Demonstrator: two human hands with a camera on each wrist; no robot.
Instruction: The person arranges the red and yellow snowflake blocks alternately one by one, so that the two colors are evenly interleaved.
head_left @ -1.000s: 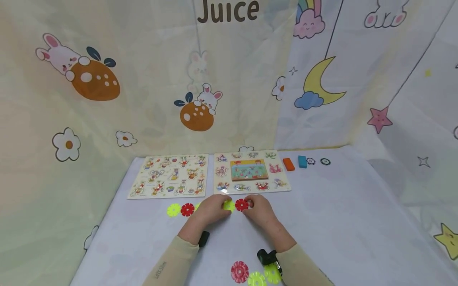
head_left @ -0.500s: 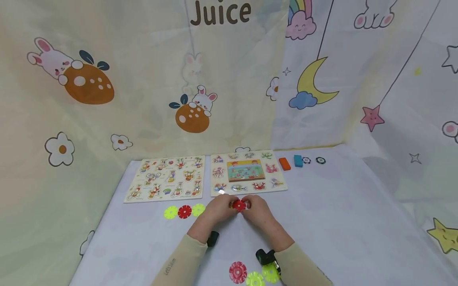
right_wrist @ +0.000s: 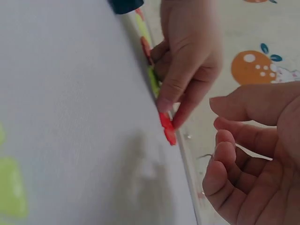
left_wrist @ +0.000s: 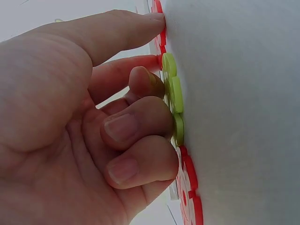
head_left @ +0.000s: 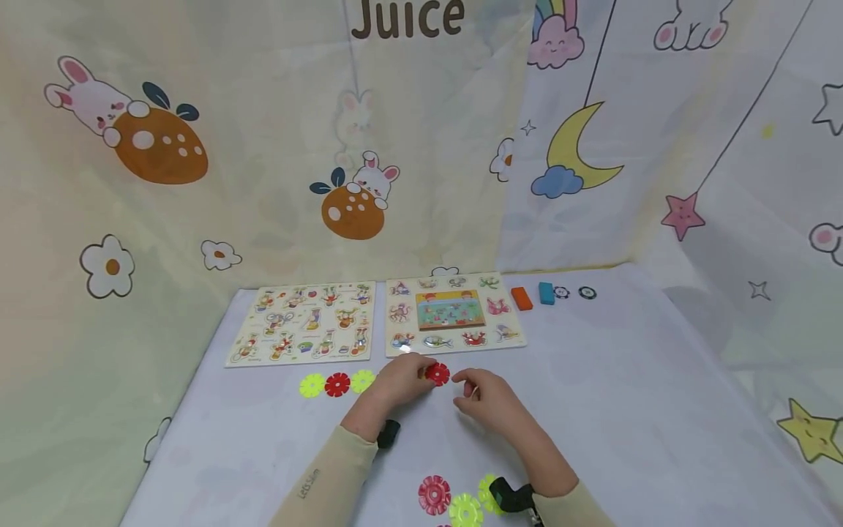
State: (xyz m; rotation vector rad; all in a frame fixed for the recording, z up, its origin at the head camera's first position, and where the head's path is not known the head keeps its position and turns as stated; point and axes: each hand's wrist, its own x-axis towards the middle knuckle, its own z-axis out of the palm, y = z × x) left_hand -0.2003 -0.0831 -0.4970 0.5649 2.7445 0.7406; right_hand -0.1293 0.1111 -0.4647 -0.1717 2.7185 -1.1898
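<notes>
A red notched plastic disc (head_left: 439, 374) lies at the right end of a row of discs on the white cloth. My left hand (head_left: 399, 378) pinches it between thumb and index finger; its other fingers curl against a yellow-green disc (left_wrist: 176, 93) beside it, in the left wrist view. Another red disc (left_wrist: 191, 183) follows along the row there. Just right of the row, my right hand (head_left: 492, 401) hangs apart with loosely bent fingers and holds nothing. Farther left in the row show a yellow-green disc (head_left: 362, 380), a red disc (head_left: 337, 384) and a yellow-green disc (head_left: 312, 385).
Two picture puzzle boards, left (head_left: 303, 322) and right (head_left: 403, 333), lie behind the row. An orange block (head_left: 522, 298), a blue block (head_left: 546, 293) and two small round pieces sit at the back right. Near the front are a red disc (head_left: 435, 495) and yellow-green discs (head_left: 466, 510).
My left hand has shifted right from a yellow-green disc to the end red disc. The right hand, at that red disc before, has let go and drawn away to the right.
</notes>
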